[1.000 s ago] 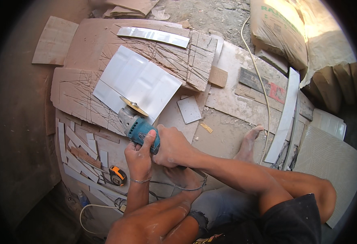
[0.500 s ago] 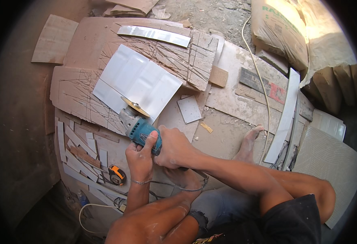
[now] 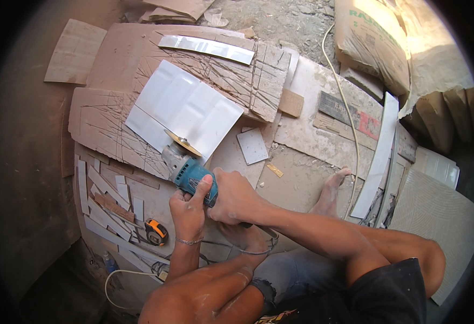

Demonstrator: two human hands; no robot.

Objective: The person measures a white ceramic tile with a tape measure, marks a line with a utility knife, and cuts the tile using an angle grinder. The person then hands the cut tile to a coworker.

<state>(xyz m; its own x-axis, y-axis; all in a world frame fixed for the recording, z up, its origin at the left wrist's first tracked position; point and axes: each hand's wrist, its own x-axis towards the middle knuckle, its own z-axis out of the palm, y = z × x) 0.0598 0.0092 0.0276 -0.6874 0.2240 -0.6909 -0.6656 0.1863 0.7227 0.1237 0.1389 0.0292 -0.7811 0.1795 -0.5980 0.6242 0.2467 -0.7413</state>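
Observation:
Both my hands are closed round a teal angle grinder [image 3: 193, 176]. My left hand [image 3: 188, 211] grips its body from the near left, thumb up along the side. My right hand [image 3: 234, 196] wraps the rear end of the body. The round gold-coloured disc [image 3: 183, 142] stands over the lower edge of a white glossy tile [image 3: 194, 102]; whether it touches the tile I cannot tell. A thin dark line runs across the tile from its left edge toward the disc. Under the tile lies a brown board [image 3: 99, 120] scored with many cuts.
A shiny narrow tile strip [image 3: 207, 48] rests beyond the tile. To the left lie several offcuts [image 3: 105, 186] and an orange-black tape measure [image 3: 156, 232]. Right of my bare foot [image 3: 331, 190] run a pale cable [image 3: 346, 102] and a long white strip [image 3: 376, 162]. Filled sacks [image 3: 372, 43] stand far right.
The whole scene has shifted very slightly to the right in the picture. My grip on the angle grinder and its place over the tile look the same.

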